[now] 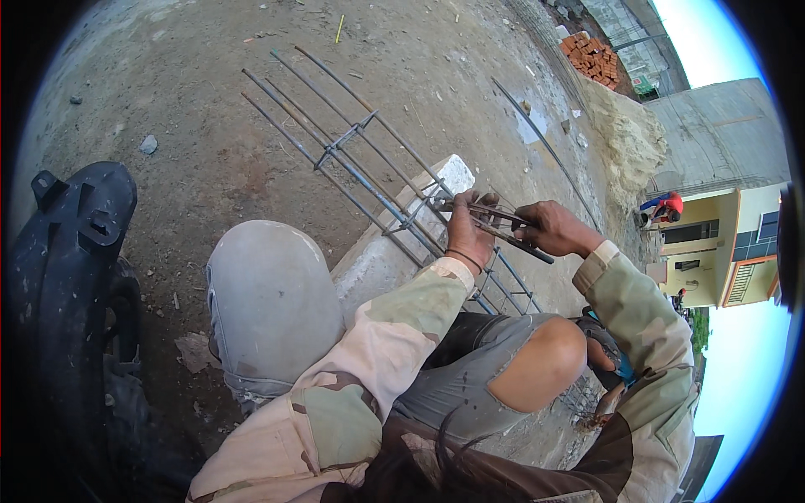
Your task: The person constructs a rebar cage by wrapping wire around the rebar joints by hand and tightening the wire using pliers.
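A long rebar cage (381,197) of thin steel bars with square stirrups runs diagonally past my knees. Over its middle, my left hand (470,230) is closed around thin dark tie wires (501,206), whose ends stick out by the fingers. Just right of it, my right hand (553,228) grips dark, long-handled pincers (530,248); one handle points out below the fist. The jaws lie close to the left fingers and are partly hidden. A stirrup (406,223) crosses the bars left of my left hand.
A pale concrete block (455,173) lies under the cage. A loose bar (549,149) rests on the ground beyond my hands. At far right are stacked bricks (589,59), a sand pile (629,138) and a person in red (668,206). Black plastic (71,243) stands at left.
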`<action>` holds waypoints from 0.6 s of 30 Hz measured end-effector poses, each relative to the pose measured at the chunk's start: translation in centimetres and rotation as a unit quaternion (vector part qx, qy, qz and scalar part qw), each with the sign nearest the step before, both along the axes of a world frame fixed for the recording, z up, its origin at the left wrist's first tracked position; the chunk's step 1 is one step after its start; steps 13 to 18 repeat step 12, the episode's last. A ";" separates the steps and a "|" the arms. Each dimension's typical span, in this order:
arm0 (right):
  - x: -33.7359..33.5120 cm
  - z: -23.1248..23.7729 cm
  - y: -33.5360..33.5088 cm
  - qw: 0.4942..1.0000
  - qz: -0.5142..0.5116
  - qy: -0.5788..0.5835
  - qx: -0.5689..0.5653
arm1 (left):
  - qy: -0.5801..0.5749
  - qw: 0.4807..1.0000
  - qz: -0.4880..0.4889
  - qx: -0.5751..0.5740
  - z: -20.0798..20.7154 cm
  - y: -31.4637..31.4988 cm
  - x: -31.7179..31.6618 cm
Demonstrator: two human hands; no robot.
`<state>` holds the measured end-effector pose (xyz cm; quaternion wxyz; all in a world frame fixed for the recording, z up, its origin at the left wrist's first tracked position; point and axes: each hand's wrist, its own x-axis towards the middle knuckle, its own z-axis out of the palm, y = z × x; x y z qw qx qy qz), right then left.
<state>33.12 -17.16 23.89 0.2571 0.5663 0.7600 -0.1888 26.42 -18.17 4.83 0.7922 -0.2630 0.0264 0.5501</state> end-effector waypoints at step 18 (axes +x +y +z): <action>-2.9 1.1 2.4 0.986 -0.091 -0.078 -0.115 | -0.101 0.994 0.028 -0.033 1.1 1.1 -1.1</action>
